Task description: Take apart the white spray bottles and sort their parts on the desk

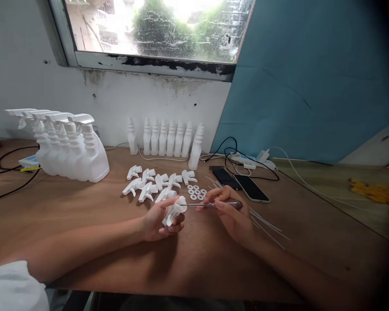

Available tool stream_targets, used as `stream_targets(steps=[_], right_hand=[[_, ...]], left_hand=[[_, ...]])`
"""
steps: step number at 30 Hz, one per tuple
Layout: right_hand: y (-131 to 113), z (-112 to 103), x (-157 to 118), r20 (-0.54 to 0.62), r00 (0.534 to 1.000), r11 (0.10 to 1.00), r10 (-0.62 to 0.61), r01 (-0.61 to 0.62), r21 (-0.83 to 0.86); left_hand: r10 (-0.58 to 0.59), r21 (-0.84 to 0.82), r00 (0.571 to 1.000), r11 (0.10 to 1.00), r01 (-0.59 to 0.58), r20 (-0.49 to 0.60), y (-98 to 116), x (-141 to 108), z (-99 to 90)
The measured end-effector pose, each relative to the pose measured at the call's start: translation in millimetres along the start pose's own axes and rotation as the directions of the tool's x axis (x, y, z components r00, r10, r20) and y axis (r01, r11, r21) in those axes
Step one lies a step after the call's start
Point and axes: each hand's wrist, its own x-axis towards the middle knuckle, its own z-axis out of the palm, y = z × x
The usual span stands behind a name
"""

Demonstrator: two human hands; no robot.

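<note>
My left hand (158, 220) is closed around a white spray trigger head (175, 211), its round open end turned to the right. My right hand (230, 211) grips a screwdriver-like tool (236, 204) with a dark handle. The thin metal shaft points left, and its tip is at the opening of the trigger head; how far it reaches in cannot be made out. Just behind my hands lie several more white trigger heads (148, 191) and a cluster of flat white rings (196, 192). Thin white tubes (267, 222) lie beside and partly behind my right hand.
Large white spray bottles (95, 160) stand at the back left. Slim white bottles (163, 138) line the wall, one (196, 147) nearer. Two dark phones (252, 188) (227, 178), cables and a power strip (246, 160) occupy the back right of the brown table (116, 272).
</note>
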Motion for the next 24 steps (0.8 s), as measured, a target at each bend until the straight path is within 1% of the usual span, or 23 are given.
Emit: stream_targets(steps=[3, 5, 9, 11, 14, 16, 19, 21, 22, 23, 24], right_hand=[[-4.1, -1.6, 4.8, 0.04, 0.996, 0.995, 0.08, -0.082, 0.051], [-5.6, -3.7, 6.9, 0.045, 0.993, 0.992, 0.105, -0.108, 0.065], [-5.8, -7.4, 8.5, 0.042, 0.991, 0.988, 0.123, -0.127, 0.085], [-4.1, -8.4, 8.7, 0.049, 0.984, 0.98, 0.172, -0.176, 0.096], [0.2, -8.7, 10.0, 0.065, 0.958, 0.949, 0.279, -0.286, 0.135], [3.4, -8.7, 11.8, 0.053, 0.934, 0.911, 0.354, -0.357, 0.206], [8.2, -11.7, 15.2, 0.001, 0.87, 0.811, 0.493, -0.46, 0.361], [11.4, -17.7, 18.1, -0.022, 0.829, 0.755, 0.559, -0.498, 0.426], [12.9, -22.2, 20.0, -0.03, 0.824, 0.75, 0.566, -0.5, 0.433], [14.3, -27.8, 22.5, -0.038, 0.831, 0.763, 0.555, -0.49, 0.421], [15.5, -34.5, 25.4, -0.053, 0.848, 0.792, 0.527, -0.468, 0.393]], left_hand=[[-0.121, 0.035, 0.992, 0.992, 0.119, 0.044, 1.3, 0.9, -0.5], [-0.161, 0.036, 0.985, 0.987, 0.159, 0.057, 2.4, 1.1, 0.2], [-0.158, 0.018, 0.986, 0.987, 0.157, 0.047, 3.2, 0.9, 1.6], [-0.157, 0.02, 0.987, 0.988, 0.156, 0.045, 2.8, 1.1, 1.2], [-0.158, 0.016, 0.986, 0.987, 0.158, 0.047, 2.0, 1.7, -0.2], [-0.153, 0.007, 0.987, 0.988, 0.153, 0.047, 1.8, 1.8, -0.8], [-0.145, -0.004, 0.989, 0.989, 0.145, 0.027, 1.9, 1.4, -0.6], [-0.141, -0.006, 0.99, 0.99, 0.141, 0.009, 1.9, 1.0, -0.3], [-0.14, -0.004, 0.99, 0.99, 0.14, 0.002, 1.8, 1.0, -0.2], [-0.138, 0.0, 0.99, 0.99, 0.138, -0.003, 1.7, 1.0, -0.4], [-0.135, 0.005, 0.991, 0.991, 0.135, -0.005, 1.5, 1.0, -0.6]])
